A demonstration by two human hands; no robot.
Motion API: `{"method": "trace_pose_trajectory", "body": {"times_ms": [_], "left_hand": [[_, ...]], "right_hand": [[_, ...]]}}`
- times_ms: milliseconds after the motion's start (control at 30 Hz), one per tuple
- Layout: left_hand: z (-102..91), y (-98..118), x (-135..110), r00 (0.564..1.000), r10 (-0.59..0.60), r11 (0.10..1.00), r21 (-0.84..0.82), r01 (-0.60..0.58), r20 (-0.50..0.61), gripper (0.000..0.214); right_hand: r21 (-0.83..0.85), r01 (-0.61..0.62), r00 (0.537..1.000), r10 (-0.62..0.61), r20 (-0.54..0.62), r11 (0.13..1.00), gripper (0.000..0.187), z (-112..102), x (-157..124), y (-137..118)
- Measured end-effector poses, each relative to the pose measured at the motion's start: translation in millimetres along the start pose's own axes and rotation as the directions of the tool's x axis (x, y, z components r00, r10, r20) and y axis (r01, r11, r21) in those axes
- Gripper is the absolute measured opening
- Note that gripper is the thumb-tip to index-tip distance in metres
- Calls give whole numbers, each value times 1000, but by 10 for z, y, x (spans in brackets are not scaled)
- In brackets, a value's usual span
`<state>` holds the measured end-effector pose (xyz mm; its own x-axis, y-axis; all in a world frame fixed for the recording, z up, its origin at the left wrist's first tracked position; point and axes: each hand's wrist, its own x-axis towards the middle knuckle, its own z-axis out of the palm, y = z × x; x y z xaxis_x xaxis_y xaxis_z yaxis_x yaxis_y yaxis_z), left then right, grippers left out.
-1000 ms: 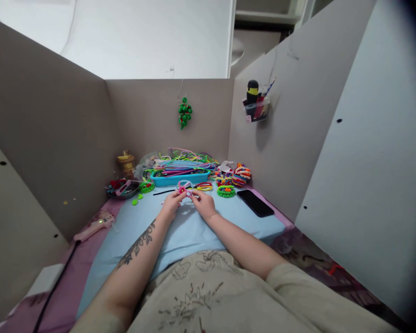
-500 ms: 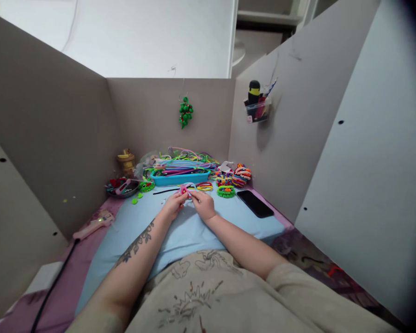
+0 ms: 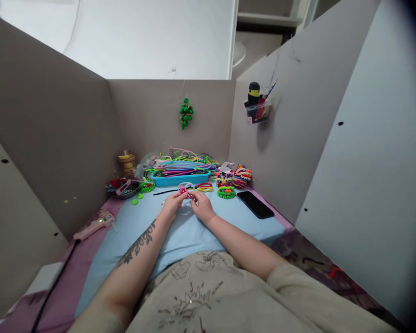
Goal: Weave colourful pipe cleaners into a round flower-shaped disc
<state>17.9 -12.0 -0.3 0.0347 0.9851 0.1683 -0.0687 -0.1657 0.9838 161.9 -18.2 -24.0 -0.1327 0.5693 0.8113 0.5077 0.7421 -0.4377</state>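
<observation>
Pink fuzzy wire, a small pipe-cleaner piece [image 3: 184, 189], is sitting pinched between both hands over the pale blue mat [image 3: 138, 226], toward the far middle of the desk. The left hand [image 3: 171, 206] is closing its fingers on the piece's left side, and the right hand [image 3: 203, 206] is closing its fingers on the right side; how tightly cannot be told at this size. Just beyond the hands, a turquoise tray [image 3: 180, 178] heaped with coloured pipe cleaners is lying along the far edge. A green coiled ring [image 3: 226, 192] and a black phone [image 3: 255, 204] are lying toward the right edge. A dark dish [image 3: 123, 188] is sitting near the far left corner, and a pink glue gun [image 3: 94, 225] is resting along the left edge.
</observation>
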Motion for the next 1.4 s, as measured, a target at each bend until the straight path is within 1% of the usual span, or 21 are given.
{"method": "trace_pose_trajectory", "body": {"times_ms": [67,167,300,400,567,767,867,967,1067,1167,1233,1333,1400], "left_hand": [[-8,-7,10,1000,2,1000,23,-2,-9,39],[-24,-23,23,1000,10,998,65,-9,-16,40],[-29,-25,16,999,46,988,145,-45,0,38],[-22,-13,0,996,75,972,219,-83,43,34],[-22,13,-34,987,80,937,327,-123,143,30],[-37,68,-90,960,32,915,378,-139,276,27],[-62,77,-85,948,12,911,388,-142,318,26],[-94,63,-68,942,-5,907,398,-137,336,26],[-111,49,-56,947,-2,903,407,-135,321,29],[-110,54,-41,966,55,899,409,-158,252,28],[-109,67,-25,978,135,896,402,-190,160,26],[-105,82,-10,969,246,892,386,-235,20,25],[-82,77,-17,966,260,895,376,-240,-1,23]], "right_hand": [[4,6,1000,-6,1,1000,33,-6,3,2],[5,10,1000,-10,-10,1000,23,-35,12,-11],[10,-14,999,14,-41,1000,15,-80,21,-38],[30,-60,995,62,-74,998,13,-97,37,-8],[90,-189,972,199,-126,978,9,-84,75,158],[148,-288,951,301,-75,946,3,-32,71,318],[169,-308,948,317,-27,936,3,-3,66,369],[188,-313,949,316,16,931,5,21,61,401],[203,-322,946,320,45,925,6,38,56,413],[217,-333,943,330,49,918,9,42,63,422],[224,-343,937,349,16,912,11,31,75,434],[231,-360,920,385,-70,904,14,-2,94,450],[237,-364,909,399,-120,901,15,-20,101,443]]}}
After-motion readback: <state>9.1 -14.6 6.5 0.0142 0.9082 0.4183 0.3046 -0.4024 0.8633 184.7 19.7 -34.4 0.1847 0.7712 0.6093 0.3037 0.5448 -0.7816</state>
